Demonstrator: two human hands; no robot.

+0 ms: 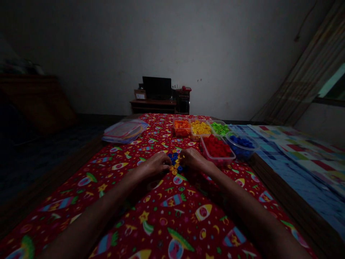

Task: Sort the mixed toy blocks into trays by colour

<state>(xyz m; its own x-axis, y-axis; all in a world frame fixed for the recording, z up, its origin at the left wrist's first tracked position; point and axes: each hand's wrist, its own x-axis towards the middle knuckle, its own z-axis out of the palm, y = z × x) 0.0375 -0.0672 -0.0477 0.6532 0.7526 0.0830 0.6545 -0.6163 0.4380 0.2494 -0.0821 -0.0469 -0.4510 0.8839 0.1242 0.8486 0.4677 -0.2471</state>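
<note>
far left on the worktop (113,201), covered in a red rocket-print cloth, lies a stack of clear lids (125,130), set apart from everything else. left hand (156,164) rests knuckles up on the cloth, fingers curled at the edge of a small cluster of blue and yellow pieces (175,162); whether its grip pinches a piece cannot be told in this dim light. the cluster sits between both hands, pieces touching one another. right hand (193,159) mirrors it on the other side, fingertips at the cluster, grip likewise unreadable. further right and behind: orange tub (182,127), yellow tub (201,128), green tub (220,128), then red tub (217,147) and round blue tub (242,143), each well filled with one colour. judgement: only a few pieces are out and joined; the great bulk remains in the tubs, so the work looks early.
</note>
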